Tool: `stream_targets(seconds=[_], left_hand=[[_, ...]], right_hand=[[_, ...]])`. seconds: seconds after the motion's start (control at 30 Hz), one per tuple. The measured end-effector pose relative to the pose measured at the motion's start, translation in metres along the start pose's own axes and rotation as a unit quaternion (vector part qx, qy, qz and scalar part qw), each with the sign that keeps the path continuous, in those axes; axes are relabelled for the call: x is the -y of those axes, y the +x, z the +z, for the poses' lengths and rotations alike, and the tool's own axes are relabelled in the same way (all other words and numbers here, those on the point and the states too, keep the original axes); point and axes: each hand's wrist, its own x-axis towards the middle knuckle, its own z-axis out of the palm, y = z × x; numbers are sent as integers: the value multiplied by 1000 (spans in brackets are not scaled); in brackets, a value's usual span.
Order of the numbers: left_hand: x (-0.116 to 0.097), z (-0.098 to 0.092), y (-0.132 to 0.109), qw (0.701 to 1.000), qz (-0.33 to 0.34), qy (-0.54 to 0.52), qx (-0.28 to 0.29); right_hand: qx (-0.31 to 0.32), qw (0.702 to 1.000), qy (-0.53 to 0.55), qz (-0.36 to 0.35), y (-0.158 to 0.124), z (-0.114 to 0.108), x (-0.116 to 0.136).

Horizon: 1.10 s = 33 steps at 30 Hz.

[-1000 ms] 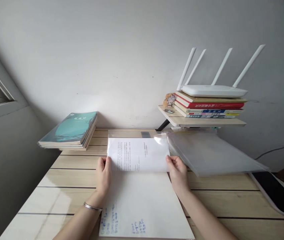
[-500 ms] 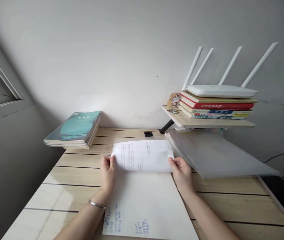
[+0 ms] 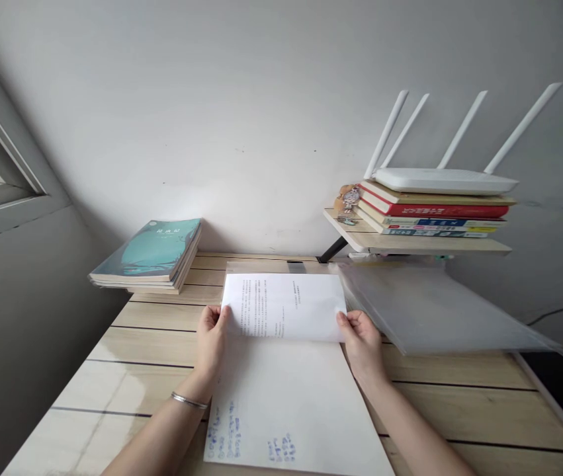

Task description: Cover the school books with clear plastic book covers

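Observation:
A printed sheet of paper (image 3: 281, 307) is held up by its two sides, its text turned sideways. My left hand (image 3: 213, 334) pinches its left edge, thumb on top. On the opposite edge, my right hand (image 3: 362, 340) grips with the thumb over the paper. A clear plastic sleeve (image 3: 256, 268) shows behind the sheet's top edge; whether the sheet is inside it I cannot tell. Beneath lies a larger white sheet (image 3: 291, 390) with blue handwriting near its lower edge.
A stack of books (image 3: 157, 248) stands at the back left. Translucent plastic folders (image 3: 440, 311) lie at right, under a small raised shelf (image 3: 440, 244) carrying books (image 3: 440, 210) and a white router (image 3: 442, 180). A black-topped flat object (image 3: 562, 390) sits at the far right.
The printed sheet's top edge looks flatter and slightly higher, and more of the clear sleeve shows behind it. Both hands keep their grip. The whole view has shifted slightly.

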Motion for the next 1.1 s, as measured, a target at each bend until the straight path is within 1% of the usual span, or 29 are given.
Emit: stream_targets(seconds=[0.13,0.2,0.27,0.33,0.4,0.47,0.6,0.8,0.93,1.1], left_hand=[[0,2,-1,1000,12,-10,-17],[-1,2,0,1000,1,-23,-19],[-2,2,1,999,-19,-37,-8],[-3,2,2,998,-35,-43,3],[-6,2,2,999,-33,-43,3],[-8,2,1,999,-16,-47,-1],[-10,4,-1,999,12,-52,3],[-7,6,-2,999,37,-8,-16],[-6,8,-2,998,44,4,-35],[-5,5,1,999,40,-28,-24]], right_hand=[[-4,1000,20,9,-1,-1,-2],[5,998,47,31,-1,-2,-4],[15,995,76,55,-1,-3,-6],[19,994,88,64,0,-3,-7],[15,995,87,55,0,-3,-6],[12,995,88,46,-1,-2,-5],[15,994,95,53,-2,-1,-3],[-1,998,58,34,-4,0,-1],[-10,999,26,17,-5,1,0],[-9,1000,24,6,-4,0,-3]])
